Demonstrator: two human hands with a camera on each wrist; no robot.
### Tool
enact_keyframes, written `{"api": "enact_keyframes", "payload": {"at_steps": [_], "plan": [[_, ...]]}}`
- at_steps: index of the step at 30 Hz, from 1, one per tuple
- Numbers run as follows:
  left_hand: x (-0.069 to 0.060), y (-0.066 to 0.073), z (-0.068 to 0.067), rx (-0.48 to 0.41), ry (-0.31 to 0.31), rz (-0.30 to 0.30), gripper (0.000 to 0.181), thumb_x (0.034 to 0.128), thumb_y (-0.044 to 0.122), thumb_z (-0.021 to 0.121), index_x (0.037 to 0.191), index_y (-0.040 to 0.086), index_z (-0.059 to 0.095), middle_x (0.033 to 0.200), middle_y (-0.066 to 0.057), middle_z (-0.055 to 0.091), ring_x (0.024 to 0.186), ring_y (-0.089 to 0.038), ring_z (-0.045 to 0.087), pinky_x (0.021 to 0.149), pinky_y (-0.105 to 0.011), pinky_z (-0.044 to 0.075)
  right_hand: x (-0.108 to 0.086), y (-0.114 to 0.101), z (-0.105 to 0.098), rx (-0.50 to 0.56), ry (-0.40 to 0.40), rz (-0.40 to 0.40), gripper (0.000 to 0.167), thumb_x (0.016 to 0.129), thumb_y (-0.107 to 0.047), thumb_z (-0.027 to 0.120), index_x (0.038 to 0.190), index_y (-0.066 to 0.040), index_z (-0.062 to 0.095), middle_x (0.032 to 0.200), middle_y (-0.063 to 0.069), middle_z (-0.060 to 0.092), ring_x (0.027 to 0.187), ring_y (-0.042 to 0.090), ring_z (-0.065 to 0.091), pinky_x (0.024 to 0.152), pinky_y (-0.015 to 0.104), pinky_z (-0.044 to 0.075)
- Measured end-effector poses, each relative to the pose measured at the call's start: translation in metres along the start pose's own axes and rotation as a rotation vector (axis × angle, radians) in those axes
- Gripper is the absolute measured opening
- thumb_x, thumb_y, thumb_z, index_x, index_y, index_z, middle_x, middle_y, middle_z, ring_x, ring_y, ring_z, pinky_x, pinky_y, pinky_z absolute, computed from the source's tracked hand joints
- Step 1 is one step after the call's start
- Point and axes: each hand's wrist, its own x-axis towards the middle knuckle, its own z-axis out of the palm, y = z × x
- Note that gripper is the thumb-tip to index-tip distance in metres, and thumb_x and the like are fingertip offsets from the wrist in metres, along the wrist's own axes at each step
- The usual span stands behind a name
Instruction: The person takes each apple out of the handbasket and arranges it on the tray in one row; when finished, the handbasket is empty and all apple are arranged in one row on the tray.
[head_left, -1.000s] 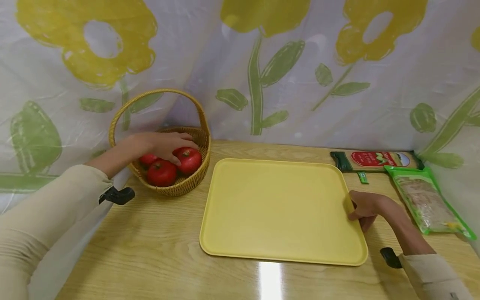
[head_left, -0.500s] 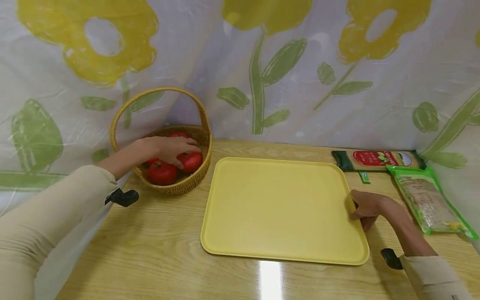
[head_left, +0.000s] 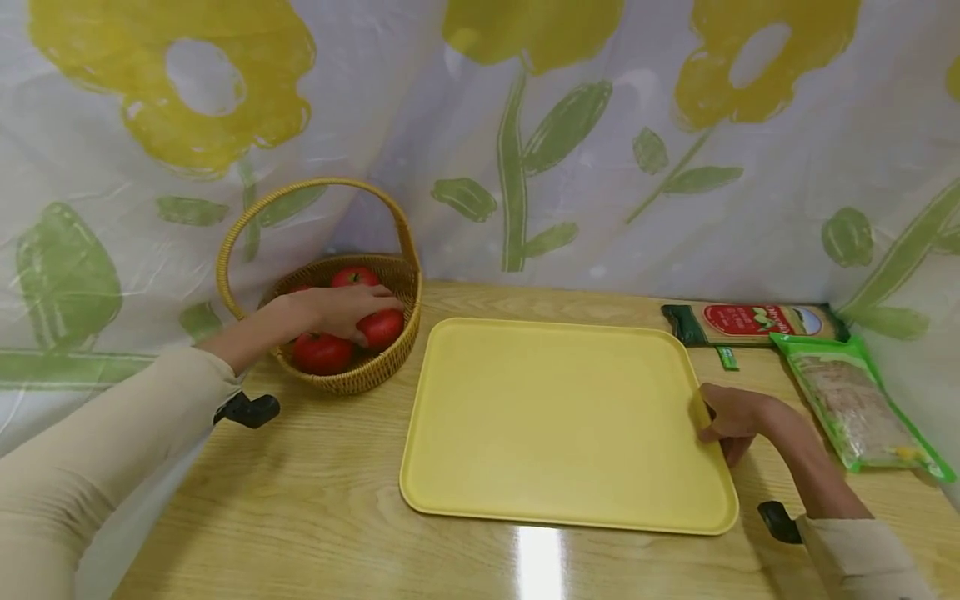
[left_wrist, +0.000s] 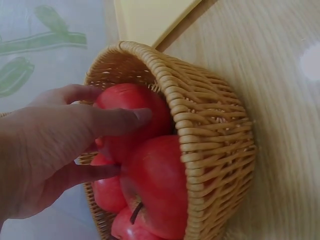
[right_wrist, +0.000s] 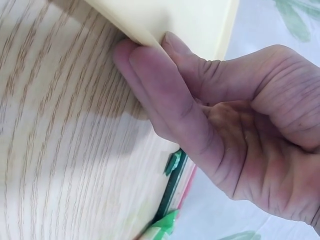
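The left hand (head_left: 339, 311) has its grip round an apple (head_left: 383, 328) in the basket (head_left: 363, 377), far left on the worktop (head_left: 300, 500), among other apples (head_left: 322, 355). The right hand (head_left: 733, 418) pinches the right edge of the tray (head_left: 555, 425).

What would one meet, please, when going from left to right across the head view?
Wicker basket → yellow tray → right hand on the tray's edge → green-edged bag.
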Motion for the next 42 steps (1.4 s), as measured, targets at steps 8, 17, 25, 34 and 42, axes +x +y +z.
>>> {"api": "enact_keyframes", "payload": {"at_steps": [8, 17, 25, 34, 42], "plan": [[0.002, -0.001, 0.001, 0.005, 0.023, -0.002, 0.079, 0.0846, 0.016, 0.087, 0.152, 0.004, 0.048, 0.151, -0.024, 0.05, 0.144, -0.044, 0.047, 0.115, -0.064, 0.043, 0.001, 0.0, 0.003, 0.005, 0.003, -0.005, 0.022, 0.101, -0.001, 0.063, 0.106, 0.007, 0.043, 0.091, 0.021, 0.07, 0.069, 0.025, 0.075, 0.065, 0.038, 0.065], [0.0, 0.002, -0.002, -0.012, 0.017, -0.045, 0.078, 0.0855, 0.015, 0.086, 0.153, 0.003, 0.049, 0.155, -0.028, 0.046, 0.145, -0.047, 0.046, 0.113, -0.061, 0.046, 0.0, -0.002, -0.001, -0.006, -0.004, 0.01, 0.023, 0.101, -0.001, 0.063, 0.109, 0.007, 0.044, 0.091, 0.021, 0.07, 0.069, 0.025, 0.075, 0.065, 0.038, 0.065], [-0.009, 0.004, -0.017, -0.047, 0.049, -0.086, 0.078, 0.0868, 0.019, 0.086, 0.154, 0.005, 0.048, 0.155, -0.027, 0.044, 0.139, -0.047, 0.051, 0.11, -0.059, 0.049, -0.002, -0.005, -0.002, -0.011, 0.002, 0.022, 0.026, 0.1, -0.001, 0.065, 0.109, 0.008, 0.042, 0.091, 0.022, 0.068, 0.068, 0.027, 0.077, 0.066, 0.038, 0.065], [-0.02, 0.006, -0.033, 0.018, 0.203, -0.008, 0.076, 0.0767, 0.026, 0.093, 0.141, 0.001, 0.062, 0.132, -0.025, 0.063, 0.119, -0.043, 0.064, 0.1, -0.057, 0.055, -0.002, -0.004, -0.003, -0.014, -0.003, 0.024, 0.025, 0.1, 0.0, 0.065, 0.108, 0.008, 0.042, 0.09, 0.022, 0.069, 0.067, 0.026, 0.077, 0.065, 0.038, 0.065], [-0.029, 0.01, -0.043, 0.01, 0.22, -0.036, 0.076, 0.0743, 0.027, 0.095, 0.139, 0.002, 0.065, 0.126, -0.023, 0.066, 0.11, -0.038, 0.068, 0.098, -0.055, 0.055, -0.001, -0.006, -0.004, -0.017, -0.015, 0.033, 0.025, 0.101, -0.001, 0.064, 0.107, 0.007, 0.042, 0.088, 0.022, 0.068, 0.067, 0.024, 0.075, 0.065, 0.038, 0.065]]}}
